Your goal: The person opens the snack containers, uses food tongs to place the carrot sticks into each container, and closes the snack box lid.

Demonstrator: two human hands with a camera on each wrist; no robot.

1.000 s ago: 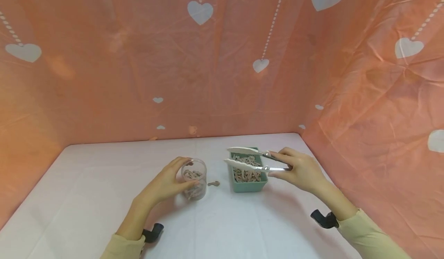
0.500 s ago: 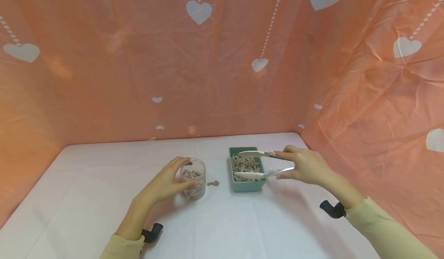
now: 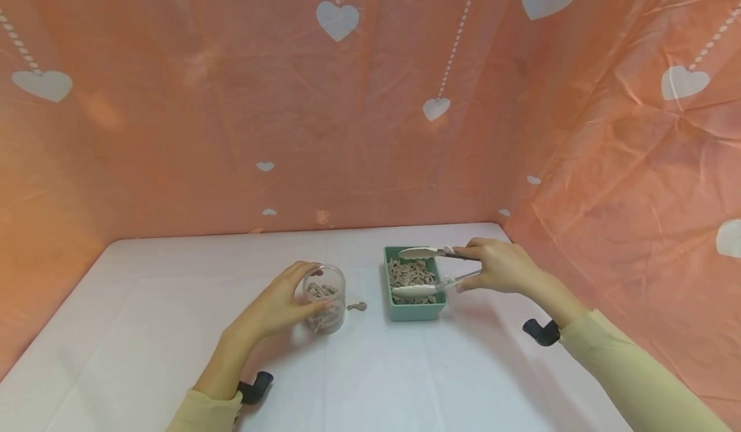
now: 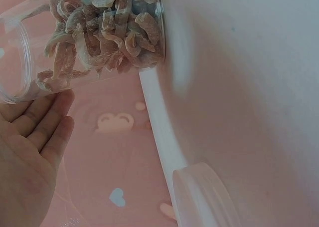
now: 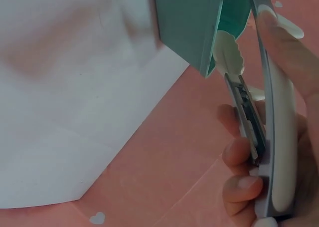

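A clear plastic jar (image 3: 325, 306) partly filled with grey-brown pieces stands on the white table. My left hand (image 3: 276, 308) is curled round it; the left wrist view shows the jar (image 4: 94, 37) and my fingers (image 4: 35, 132) against its rim. My right hand (image 3: 499, 268) grips white-tipped tongs (image 3: 425, 271) whose spread tips reach into the teal tray (image 3: 413, 310) of the same pieces. In the right wrist view the tongs (image 5: 259, 107) run past the tray's wall (image 5: 192, 27).
One loose piece (image 3: 356, 306) lies on the table between jar and tray. A clear lid (image 4: 204, 197) lies near the jar in the left wrist view. Orange heart-patterned sheeting (image 3: 370, 98) walls the back and right. The white table (image 3: 145, 329) stretches left and toward me.
My right hand has lowered the tongs from above the tray into it and drawn slightly back to the right. The left hand and jar have not moved.
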